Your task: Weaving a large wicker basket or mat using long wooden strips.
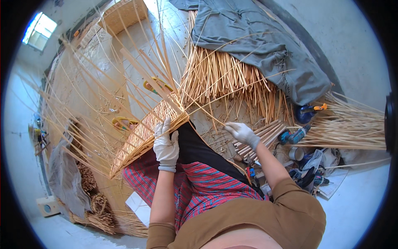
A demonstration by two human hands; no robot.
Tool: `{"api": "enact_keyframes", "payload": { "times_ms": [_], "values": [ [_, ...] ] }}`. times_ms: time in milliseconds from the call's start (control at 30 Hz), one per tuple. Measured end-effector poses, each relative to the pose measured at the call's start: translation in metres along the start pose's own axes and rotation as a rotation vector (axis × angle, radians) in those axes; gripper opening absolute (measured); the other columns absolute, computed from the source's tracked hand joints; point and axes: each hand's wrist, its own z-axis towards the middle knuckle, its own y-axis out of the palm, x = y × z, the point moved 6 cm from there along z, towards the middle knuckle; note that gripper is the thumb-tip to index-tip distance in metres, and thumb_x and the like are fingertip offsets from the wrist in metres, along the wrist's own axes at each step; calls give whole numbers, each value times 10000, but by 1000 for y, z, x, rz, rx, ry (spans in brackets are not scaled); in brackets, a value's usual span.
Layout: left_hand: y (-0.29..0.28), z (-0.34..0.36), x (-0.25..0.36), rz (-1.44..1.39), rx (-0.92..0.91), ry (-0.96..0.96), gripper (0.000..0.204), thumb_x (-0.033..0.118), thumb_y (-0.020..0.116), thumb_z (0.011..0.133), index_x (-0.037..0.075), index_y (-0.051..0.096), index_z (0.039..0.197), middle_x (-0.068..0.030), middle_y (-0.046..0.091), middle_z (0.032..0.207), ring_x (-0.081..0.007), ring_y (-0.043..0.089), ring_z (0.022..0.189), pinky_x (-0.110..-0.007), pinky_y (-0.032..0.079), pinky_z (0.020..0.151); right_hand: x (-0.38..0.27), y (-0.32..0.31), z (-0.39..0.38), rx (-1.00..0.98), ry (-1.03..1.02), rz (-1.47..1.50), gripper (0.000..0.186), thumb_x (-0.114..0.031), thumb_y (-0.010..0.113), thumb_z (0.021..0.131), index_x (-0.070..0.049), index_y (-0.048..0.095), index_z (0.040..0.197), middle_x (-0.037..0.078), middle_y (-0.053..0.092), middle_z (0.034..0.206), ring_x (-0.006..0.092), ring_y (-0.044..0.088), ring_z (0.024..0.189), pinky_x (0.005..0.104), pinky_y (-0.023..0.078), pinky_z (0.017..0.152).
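A partly woven wicker basket [146,124] lies tilted across my lap, with long upright rods fanning out from its far side. My left hand [166,146], in a white glove, grips its near edge, fingers lying over the weave. To the right, my gloved right hand [242,133] pinches the end of a thin wicker rod [207,114] that runs back to the basket's right corner. A striped red and blue cloth [203,182] covers my lap beneath the basket.
A big bundle of rods [224,74] lies ahead under a grey cloth [248,33]. At the right are more pale rods [348,122], a blue spray bottle [304,113], a teal power drill [296,136] and short sticks [265,137]. A wooden box [123,17] stands far off.
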Motion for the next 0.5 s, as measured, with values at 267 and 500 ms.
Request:
{"api": "enact_keyframes", "payload": {
  "times_ms": [267, 500],
  "values": [
    [-8, -6, 10, -514, -12, -364, 875, 34, 702, 875, 115, 229, 1607, -157, 406, 1573, -305, 481, 1390, -382, 406, 1128, 113, -109, -157, 707, 316, 1298, 329, -362, 470, 1080, -100, 652, 1161, -70, 349, 561, 62, 311, 422, 239, 266, 417],
    [3, 0, 7, -370, -101, -115, 779, 143, 722, 849, 144, 373, 1545, -235, 473, 1471, -416, 473, 1345, -440, 414, 1113, -174, -107, -76, 135, -494, 1880, 252, -291, 479, 1082, -58, 562, 1130, -17, 600, 767, 84, 536, 542, 259, 403, 541]
  ]
}}
